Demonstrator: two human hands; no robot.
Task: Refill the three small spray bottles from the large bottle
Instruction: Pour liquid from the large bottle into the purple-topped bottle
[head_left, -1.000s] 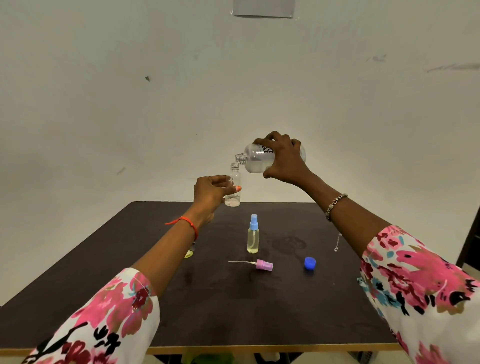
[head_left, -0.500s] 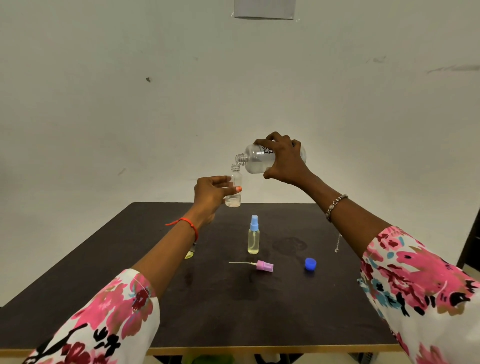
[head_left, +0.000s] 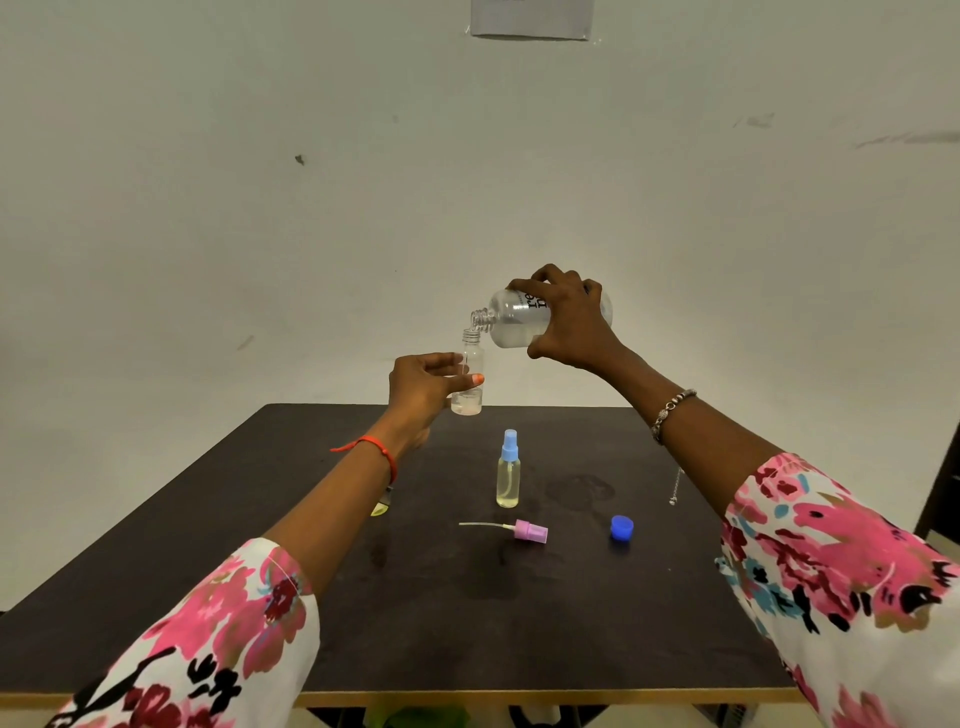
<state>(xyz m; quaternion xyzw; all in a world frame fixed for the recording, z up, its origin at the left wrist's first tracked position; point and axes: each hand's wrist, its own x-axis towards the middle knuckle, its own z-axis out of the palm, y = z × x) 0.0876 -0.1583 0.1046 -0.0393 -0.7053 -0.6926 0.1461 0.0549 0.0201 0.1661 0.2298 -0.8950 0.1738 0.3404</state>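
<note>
My right hand (head_left: 569, 322) grips the large clear bottle (head_left: 511, 319), tipped on its side with its open neck over a small clear bottle (head_left: 470, 376). That uncapped small bottle is held upright above the table by my left hand (head_left: 423, 387); a little liquid sits in its bottom. A second small spray bottle (head_left: 508, 470) with a light blue spray top stands on the table, holding yellowish liquid. A third small bottle (head_left: 380, 506) with yellow contents is mostly hidden behind my left forearm. A pink spray head (head_left: 530, 531) with its dip tube lies on the table.
A blue cap (head_left: 621, 528) lies to the right of the pink spray head. The dark table (head_left: 467, 623) has a faint wet mark behind the cap. A thin chain (head_left: 676, 486) lies near my right forearm. A pale wall stands behind the table.
Almost nothing has moved; both hands hold the same pouring pose, with the large bottle staying tipped over the small bottle.
</note>
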